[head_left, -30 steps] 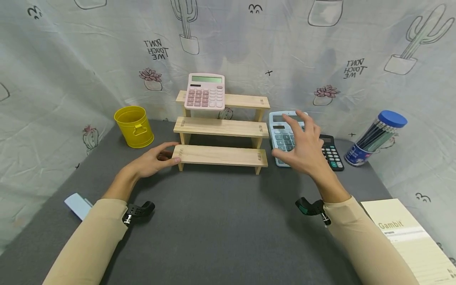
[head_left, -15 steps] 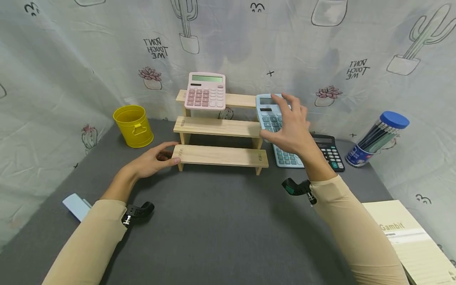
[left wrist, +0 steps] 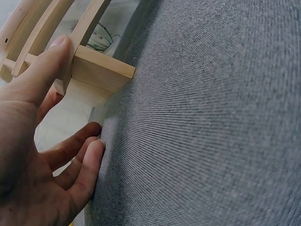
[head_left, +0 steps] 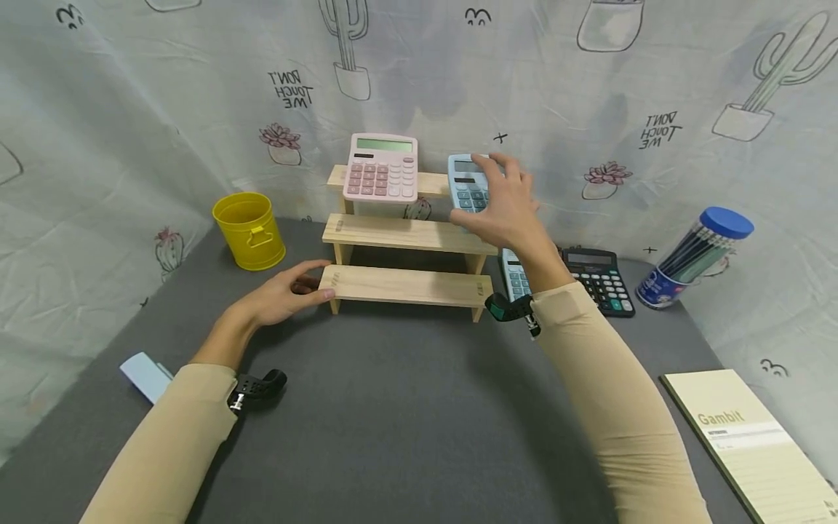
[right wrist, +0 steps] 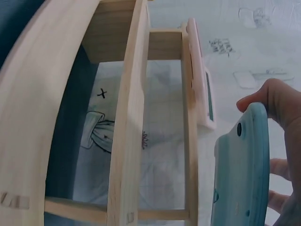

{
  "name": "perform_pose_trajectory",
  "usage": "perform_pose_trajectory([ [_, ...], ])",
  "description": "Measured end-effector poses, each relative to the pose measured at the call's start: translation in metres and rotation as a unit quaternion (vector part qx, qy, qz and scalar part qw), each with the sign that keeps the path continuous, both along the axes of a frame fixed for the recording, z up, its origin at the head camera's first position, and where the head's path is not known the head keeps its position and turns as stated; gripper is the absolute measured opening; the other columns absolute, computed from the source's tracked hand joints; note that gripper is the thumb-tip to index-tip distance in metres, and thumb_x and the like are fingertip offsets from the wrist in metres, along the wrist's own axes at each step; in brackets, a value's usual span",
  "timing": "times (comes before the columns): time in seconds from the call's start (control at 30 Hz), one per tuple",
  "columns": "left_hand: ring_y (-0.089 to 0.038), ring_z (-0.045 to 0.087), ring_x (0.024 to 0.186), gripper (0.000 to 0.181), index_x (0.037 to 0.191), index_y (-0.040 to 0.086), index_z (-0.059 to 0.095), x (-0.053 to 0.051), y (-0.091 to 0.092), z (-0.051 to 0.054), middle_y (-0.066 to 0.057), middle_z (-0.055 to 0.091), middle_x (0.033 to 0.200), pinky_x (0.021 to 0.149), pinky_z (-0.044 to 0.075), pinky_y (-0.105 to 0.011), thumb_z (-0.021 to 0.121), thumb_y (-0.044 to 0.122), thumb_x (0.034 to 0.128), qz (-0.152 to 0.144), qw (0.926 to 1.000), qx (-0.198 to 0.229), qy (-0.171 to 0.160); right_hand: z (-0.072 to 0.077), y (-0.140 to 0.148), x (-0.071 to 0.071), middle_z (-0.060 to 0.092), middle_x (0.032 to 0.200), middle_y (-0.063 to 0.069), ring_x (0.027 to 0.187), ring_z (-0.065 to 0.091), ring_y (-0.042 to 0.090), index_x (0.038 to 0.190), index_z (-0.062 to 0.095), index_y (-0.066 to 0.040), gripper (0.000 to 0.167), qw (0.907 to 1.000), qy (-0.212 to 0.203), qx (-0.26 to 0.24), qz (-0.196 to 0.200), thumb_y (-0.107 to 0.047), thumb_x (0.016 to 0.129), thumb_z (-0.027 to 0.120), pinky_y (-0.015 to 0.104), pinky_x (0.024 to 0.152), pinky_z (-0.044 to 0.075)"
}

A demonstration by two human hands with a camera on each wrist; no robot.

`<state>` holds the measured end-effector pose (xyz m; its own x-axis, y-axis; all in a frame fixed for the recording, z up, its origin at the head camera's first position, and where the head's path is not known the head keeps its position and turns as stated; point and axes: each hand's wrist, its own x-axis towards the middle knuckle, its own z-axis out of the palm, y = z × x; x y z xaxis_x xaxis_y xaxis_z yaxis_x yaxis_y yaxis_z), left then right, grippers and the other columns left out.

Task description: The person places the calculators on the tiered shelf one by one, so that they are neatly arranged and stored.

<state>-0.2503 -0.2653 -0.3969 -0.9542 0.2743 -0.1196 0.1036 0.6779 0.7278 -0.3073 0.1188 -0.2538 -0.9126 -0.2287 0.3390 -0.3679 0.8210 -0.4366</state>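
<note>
A three-tier wooden stand (head_left: 406,284) has a pink calculator (head_left: 381,169) leaning at the left of its top tier. My right hand (head_left: 504,202) grips a light blue calculator (head_left: 468,182) by its edges at the right end of that tier; in the right wrist view the blue calculator (right wrist: 242,169) is tilted beside the top board, apart from the pink one (right wrist: 203,80). At the left end of the lowest tier, my left hand (head_left: 283,292) holds the board's end; in the left wrist view its thumb lies on the wood (left wrist: 101,66) and the other fingers are bent near the cloth.
Another blue calculator (head_left: 516,276) lies partly behind my right forearm, with a black calculator (head_left: 599,280) beside it. Right of these stands a pencil container (head_left: 687,258); a notepad (head_left: 753,437) lies front right. A yellow bucket (head_left: 247,231) and a light blue object (head_left: 145,375) are at left.
My right hand has lifted the blue calculator and carried it up and left to the stand's top tier, uncovering another blue calculator beneath. My left hand stays at the stand.
</note>
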Motion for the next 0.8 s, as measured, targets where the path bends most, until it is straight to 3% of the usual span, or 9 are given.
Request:
perform_pose_trajectory([
  [0.23, -0.044, 0.048, 0.136, 0.08, 0.162, 0.029, 0.028, -0.002, 0.0, 0.0, -0.025, 0.046, 0.152, 0.103, 0.045, -0.061, 0.063, 0.06, 0.0971, -0.001, 1.0, 0.004, 0.0, 0.005, -0.014, -0.023, 0.026, 0.166, 0.005, 0.142, 0.025, 0.036, 0.16, 0.036, -0.032, 0.083, 0.9999, -0.013, -0.011, -0.003, -0.047, 0.085, 0.068, 0.069, 0.102, 0.03],
  [0.5, -0.044, 0.05, 0.134, 0.08, 0.162, 0.026, 0.029, 0.001, -0.002, -0.002, -0.025, 0.047, 0.151, 0.103, 0.045, -0.06, 0.063, 0.058, 0.0976, -0.003, 1.0, -0.005, 0.004, -0.003, -0.028, -0.032, 0.022, 0.168, 0.004, 0.149, 0.018, 0.039, 0.16, 0.036, -0.031, 0.084, 0.9991, -0.024, 0.029, -0.018, -0.053, 0.085, 0.068, 0.073, 0.107, 0.022],
  [0.8, -0.042, 0.051, 0.133, 0.08, 0.162, 0.027, 0.029, 0.001, -0.003, 0.001, -0.025, 0.048, 0.15, 0.103, 0.045, -0.059, 0.064, 0.059, 0.0968, -0.001, 1.0, -0.002, -0.001, -0.007, -0.037, -0.041, 0.025, 0.167, 0.002, 0.15, 0.016, 0.036, 0.14, 0.059, -0.028, 0.062, 0.9988, -0.03, 0.013, -0.036, -0.057, 0.086, 0.07, 0.072, 0.107, 0.022],
])
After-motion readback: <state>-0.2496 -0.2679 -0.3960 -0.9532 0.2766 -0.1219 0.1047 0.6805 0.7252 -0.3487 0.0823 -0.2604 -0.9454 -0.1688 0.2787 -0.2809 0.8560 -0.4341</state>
